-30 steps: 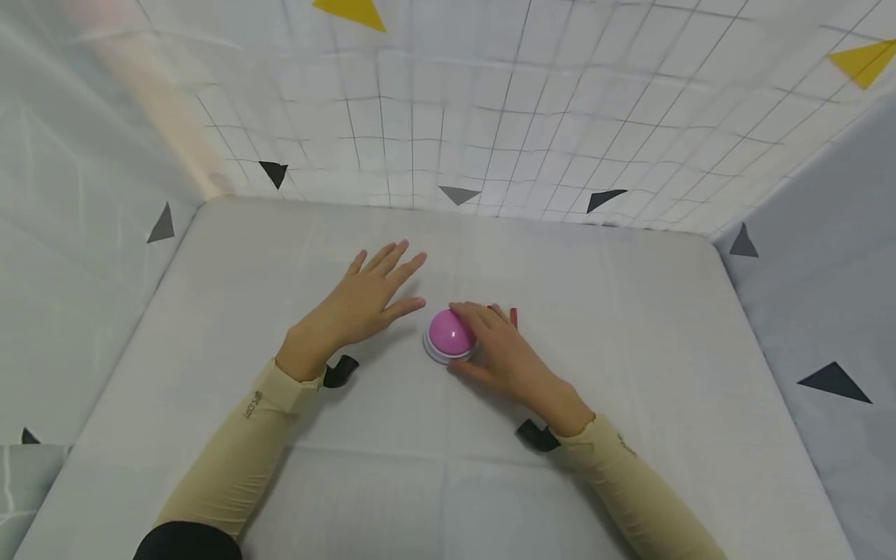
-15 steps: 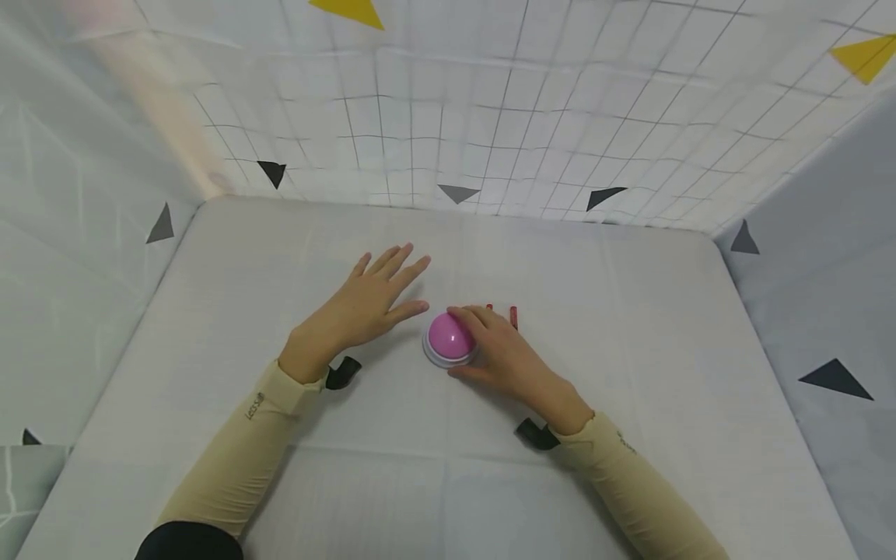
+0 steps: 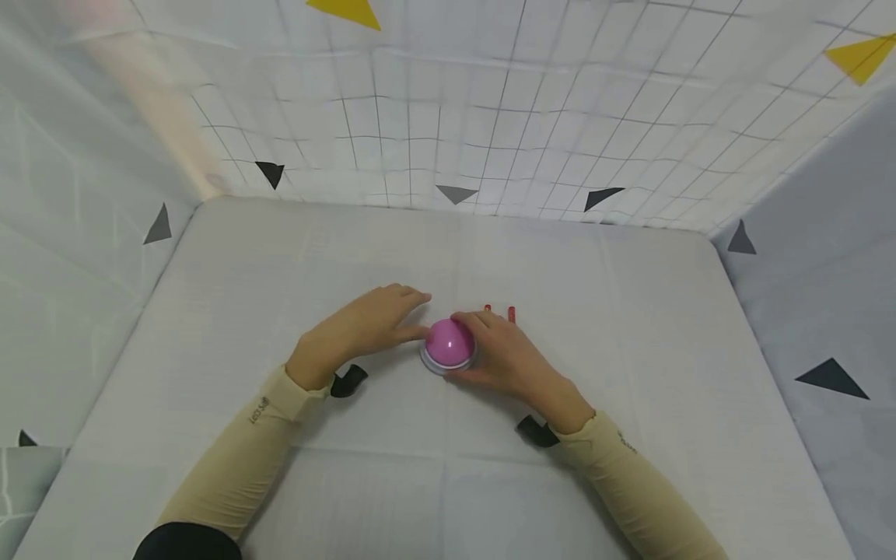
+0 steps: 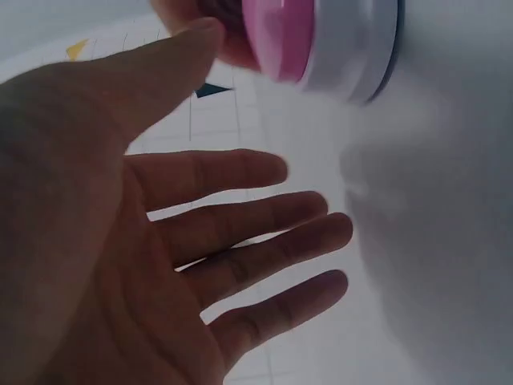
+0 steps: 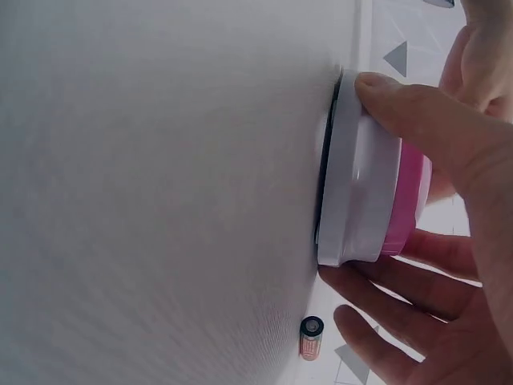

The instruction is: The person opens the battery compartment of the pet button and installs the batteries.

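Right hand [image 3: 505,359] wraps the pink button [image 3: 449,345] now, thumb [image 5: 417,120] on the near side of its white base, fingers [image 5: 385,293] curled round the far side, so that hand grips it. The button sits on the white table [image 3: 630,327], about the middle, dome up, base flat on the surface. Left hand [image 3: 360,327] is right there beside it on the left, palm down, fingers loose and spread, nothing in it; in the head view its fingertips come close against the dome, and the left wrist view shows the thumb [image 4: 160,72] up near the pink dome [image 4: 280,36], though I cannot tell whether it touches. 2 small red batteries [image 3: 500,313] lie on the table just behind the right hand, close together; the right wrist view catches 1 of them [image 5: 310,337], lying apart from the button's base. Both arms wear beige sleeves [image 3: 238,459], with a black strap at each wrist [image 3: 346,381]. Round the table stand white walls with a thin grid [image 3: 490,117], dotted with grey, black and yellow triangles [image 3: 455,193].
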Tool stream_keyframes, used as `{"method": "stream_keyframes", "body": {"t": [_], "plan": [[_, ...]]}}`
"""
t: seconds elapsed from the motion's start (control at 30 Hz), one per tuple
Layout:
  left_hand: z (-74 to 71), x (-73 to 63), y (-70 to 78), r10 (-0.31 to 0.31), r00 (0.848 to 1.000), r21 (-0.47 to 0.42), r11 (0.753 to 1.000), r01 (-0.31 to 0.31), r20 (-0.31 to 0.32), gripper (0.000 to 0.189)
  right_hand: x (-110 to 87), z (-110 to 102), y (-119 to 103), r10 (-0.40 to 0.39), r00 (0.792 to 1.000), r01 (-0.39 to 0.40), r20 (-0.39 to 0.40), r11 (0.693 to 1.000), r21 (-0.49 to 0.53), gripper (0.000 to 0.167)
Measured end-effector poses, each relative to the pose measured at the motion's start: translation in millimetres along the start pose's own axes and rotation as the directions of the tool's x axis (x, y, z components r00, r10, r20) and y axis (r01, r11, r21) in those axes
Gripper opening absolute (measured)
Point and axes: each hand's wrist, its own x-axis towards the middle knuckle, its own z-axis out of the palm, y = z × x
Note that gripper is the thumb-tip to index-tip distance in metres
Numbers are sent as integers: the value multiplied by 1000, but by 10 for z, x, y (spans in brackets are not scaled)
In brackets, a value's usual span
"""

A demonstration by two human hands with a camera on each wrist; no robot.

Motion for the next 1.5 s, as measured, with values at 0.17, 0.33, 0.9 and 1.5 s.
{"method": "stream_keyframes", "body": {"t": [0.17, 0.33, 0.9, 1.5], "plan": [[119, 63, 75, 102, 995, -4, 995, -102, 19, 52, -2, -7, 9, -23, 1000, 23, -15, 1000, 4, 77], [197, 85, 128, 109, 994, -20, 994, -109, 4, 57, -1, -9, 23, -43, 999, 43, -22, 999, 9, 76], [220, 74, 215, 201, 979, 32, 979, -202, 46, 73, -56, -37, 90, -26, 999, 32, -36, 986, 163, 65], [200, 37, 182, 344, 920, 75, 939, -335, -188, 34, -60, -201, 67, 104, 992, -122, 67, 916, 383, 36]]}}
